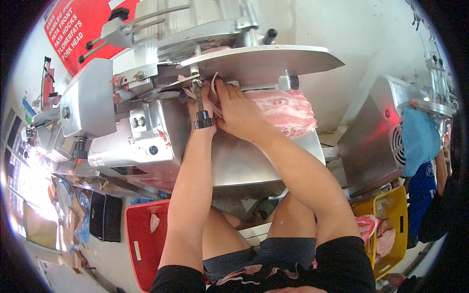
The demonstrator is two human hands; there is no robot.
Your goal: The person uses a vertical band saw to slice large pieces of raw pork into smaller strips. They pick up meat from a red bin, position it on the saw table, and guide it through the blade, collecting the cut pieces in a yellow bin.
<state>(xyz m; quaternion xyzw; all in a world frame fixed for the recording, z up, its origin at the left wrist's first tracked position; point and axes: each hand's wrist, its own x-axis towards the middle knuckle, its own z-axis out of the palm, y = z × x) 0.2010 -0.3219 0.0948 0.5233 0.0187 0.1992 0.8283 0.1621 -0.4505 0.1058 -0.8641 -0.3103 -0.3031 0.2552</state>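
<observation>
Item 1. Left hand (208, 104): reaching to the far side of the silver machine's front, partly masked by a black knob (203, 120) on a threaded stem. Its fingertips are out of sight; whether they close on anything cannot be told.

Item 2. Right hand (239, 110): just right of the left, palm down, fingers bent together with little gap between them. A thin pale strip of meat (215, 87) stands between the two hands, against the fingers (a firm pinch cannot be confirmed).

Item 3. Layered pink-and-white meat (288, 110): lying flat on the metal tray (244, 163), right of the right hand and partly behind it. The hand seems to overlap its left end; contact is hidden. The strip lies left of this bulk, in the space between the hands.

Item 4. Long metal plate (268, 59): beyond the fingers, spanning left to right. Both hands are probably set low beneath its near edge to reach meat there; the paired placement likely supports limp material from two sides. The flat tray presumably keeps the larger piece level and within reach.

Item 5. Crates: red (131, 219) at near left, yellow (403, 212) at near right, each with meat inside, perhaps placed low for easy access.
</observation>
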